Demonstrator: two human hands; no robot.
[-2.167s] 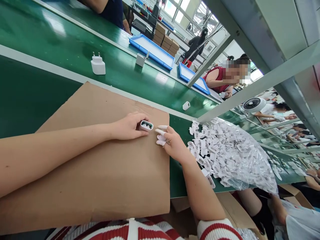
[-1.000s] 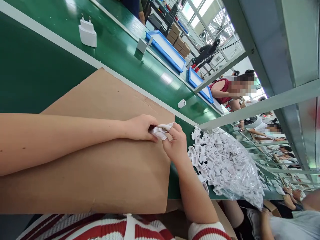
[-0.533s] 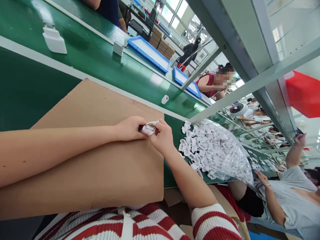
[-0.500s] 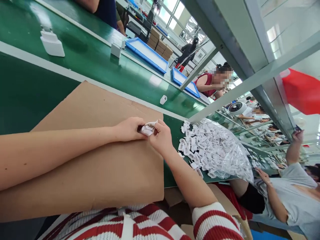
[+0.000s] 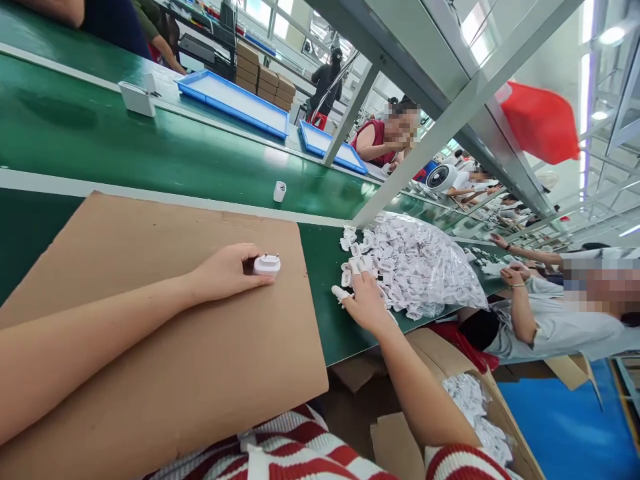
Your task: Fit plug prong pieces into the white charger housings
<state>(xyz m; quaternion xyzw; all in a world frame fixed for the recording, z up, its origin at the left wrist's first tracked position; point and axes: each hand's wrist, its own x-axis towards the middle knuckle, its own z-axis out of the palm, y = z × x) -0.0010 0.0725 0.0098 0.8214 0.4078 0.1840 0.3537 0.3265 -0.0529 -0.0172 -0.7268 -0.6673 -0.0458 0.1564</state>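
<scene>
My left hand (image 5: pixel 223 272) rests on the brown cardboard sheet (image 5: pixel 150 347) with its fingers closed on a small white charger plug (image 5: pixel 267 265), prongs pointing up. My right hand (image 5: pixel 361 299) is out over the green table at the near edge of a pile of small white plastic parts (image 5: pixel 415 263) on clear plastic. Its fingers wear white finger cots and are spread, touching the nearest parts; nothing is visibly held.
A green conveyor belt (image 5: pixel 150 153) runs behind, carrying a small white part (image 5: pixel 279 191) and a white charger (image 5: pixel 137 98). Blue trays (image 5: pixel 235 100) lie beyond it. An open cardboard box (image 5: pixel 480 407) with white parts stands at lower right. Other people work along the line.
My hands were together working on the plug. Now my right hand has moved right to the pile, and my left hand alone keeps the plug, prongs up. The view has swung right.
</scene>
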